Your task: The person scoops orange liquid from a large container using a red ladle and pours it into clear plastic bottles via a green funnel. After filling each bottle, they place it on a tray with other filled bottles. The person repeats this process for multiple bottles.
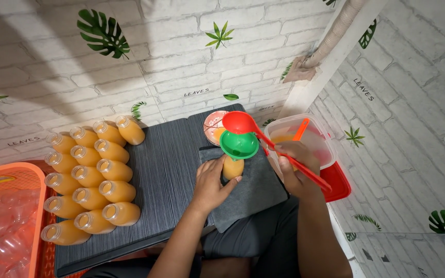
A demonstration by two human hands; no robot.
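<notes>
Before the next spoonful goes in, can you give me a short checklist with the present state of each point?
1. Left hand steadies the bottle: ok, it grips the bottle's side.
2. Green funnel sits on the bottle's mouth: ok, it looks centred.
3. Red ladle is over the funnel: ok, the bowl hangs at the funnel's far rim, held by the right hand.
4. Bottle has room left: cannot tell, the funnel hides the neck.
5. Grey cloth lies under the bottle: ok.
6. Juice remains in the clear tub: ok, orange liquid shows, but how much, cannot tell.
</notes>
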